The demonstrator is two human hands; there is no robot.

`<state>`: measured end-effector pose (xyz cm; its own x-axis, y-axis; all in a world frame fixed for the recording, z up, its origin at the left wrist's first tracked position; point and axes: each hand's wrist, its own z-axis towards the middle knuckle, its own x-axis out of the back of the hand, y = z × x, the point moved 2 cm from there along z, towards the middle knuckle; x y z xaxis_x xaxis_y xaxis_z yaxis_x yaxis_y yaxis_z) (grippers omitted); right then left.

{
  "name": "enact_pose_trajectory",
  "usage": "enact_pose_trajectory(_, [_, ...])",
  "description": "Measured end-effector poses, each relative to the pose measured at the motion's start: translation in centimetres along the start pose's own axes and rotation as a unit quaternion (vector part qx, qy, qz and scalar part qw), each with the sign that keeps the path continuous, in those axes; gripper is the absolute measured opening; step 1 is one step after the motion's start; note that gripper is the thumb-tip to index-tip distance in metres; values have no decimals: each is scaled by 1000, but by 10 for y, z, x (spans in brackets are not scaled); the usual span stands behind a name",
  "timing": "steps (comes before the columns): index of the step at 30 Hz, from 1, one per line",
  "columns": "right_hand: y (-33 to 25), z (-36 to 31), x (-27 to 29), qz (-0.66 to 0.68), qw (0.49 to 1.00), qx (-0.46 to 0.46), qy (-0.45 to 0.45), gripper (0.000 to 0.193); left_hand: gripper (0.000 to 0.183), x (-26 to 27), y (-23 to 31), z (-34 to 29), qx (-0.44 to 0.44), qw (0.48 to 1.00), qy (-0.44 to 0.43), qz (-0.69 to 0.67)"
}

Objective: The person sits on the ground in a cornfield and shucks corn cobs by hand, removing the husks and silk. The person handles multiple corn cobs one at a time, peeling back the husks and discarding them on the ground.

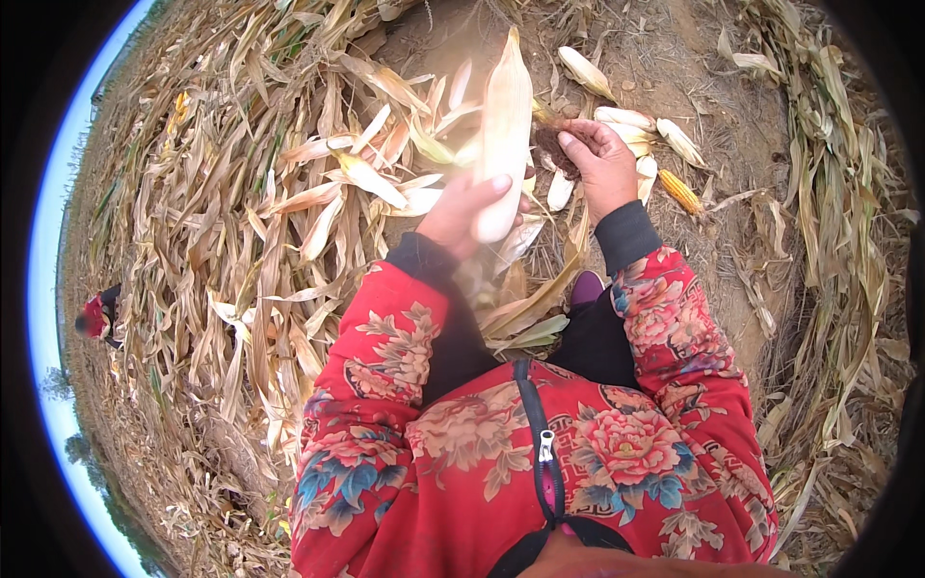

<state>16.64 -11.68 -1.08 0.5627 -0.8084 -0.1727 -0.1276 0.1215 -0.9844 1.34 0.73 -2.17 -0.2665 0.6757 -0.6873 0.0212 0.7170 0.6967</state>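
Note:
My left hand is wrapped around the lower end of a large ear of corn in pale husk, its narrow tip pointing away from me. Just right of that ear, my right hand has its thumb and fingers pinched on a dark brown tuft that looks like dried corn silk. Beyond and beside the right hand lie several ears in pale husk, one farther off and one to the right. A bare yellow corn cob rests on the soil nearby.
Dry corn stalks and leaves cover the ground on the left, with loose husks on top. Another band of stalks runs along the right. My purple shoe is below my hands. A person in red is far left.

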Motion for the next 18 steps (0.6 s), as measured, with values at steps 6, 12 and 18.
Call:
enact_pose_trajectory(6, [2,-5,-5,13,999,-34,-35,21,56,-4,2,0,-5,1000,-18,-7])
enact_pose_trajectory(12, [3,8,7,32,999,7,-8,20,56,1,-4,2,5,1000,-19,24])
enact_pose_trajectory(18, [-13,23,42,158,981,-50,97,15,57,-1,-1,2,6,999,17,28])
